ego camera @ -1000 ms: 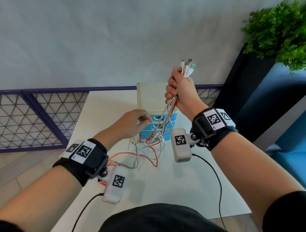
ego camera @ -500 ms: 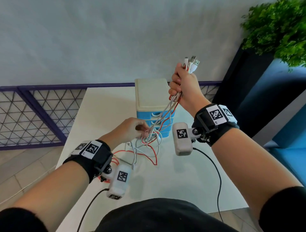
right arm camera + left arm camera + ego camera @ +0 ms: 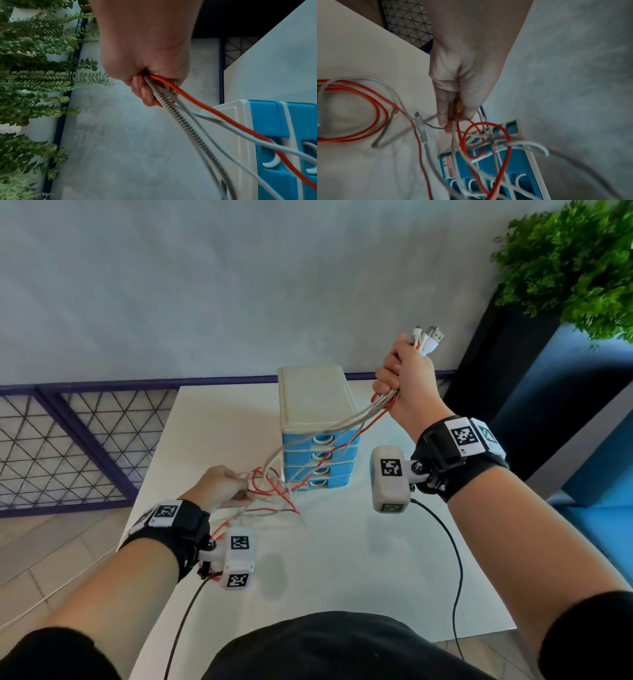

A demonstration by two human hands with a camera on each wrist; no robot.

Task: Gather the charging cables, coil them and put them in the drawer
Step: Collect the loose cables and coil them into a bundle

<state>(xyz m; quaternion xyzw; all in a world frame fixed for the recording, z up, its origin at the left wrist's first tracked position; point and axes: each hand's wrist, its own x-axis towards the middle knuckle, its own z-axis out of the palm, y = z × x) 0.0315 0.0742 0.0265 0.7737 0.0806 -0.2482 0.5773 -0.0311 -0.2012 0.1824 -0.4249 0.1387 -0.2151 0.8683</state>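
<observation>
A bundle of red, white and spring-wrapped cables [image 3: 342, 426] stretches across the front of a small drawer unit [image 3: 317, 405] with a cream top and blue drawers. My right hand [image 3: 404, 378] holds the plug ends in a fist, raised above and right of the unit; the USB plugs [image 3: 428, 337] stick out above it. In the right wrist view the fist [image 3: 147, 75] grips the cables [image 3: 197, 115]. My left hand [image 3: 222, 487] pinches the tangled strands low on the left, near the table. Its fingers [image 3: 452, 112] close on red and white loops [image 3: 488, 140].
The white table [image 3: 342, 559] has loose cable loops [image 3: 359, 108] lying near my left wrist. A purple mesh fence [image 3: 68, 446] runs behind on the left. A green plant [image 3: 575, 265] on a dark stand is at the right. All drawers look closed.
My left hand has moved left and down along the cables, drawing the strands out sideways. The right hand stays raised with the plug ends.
</observation>
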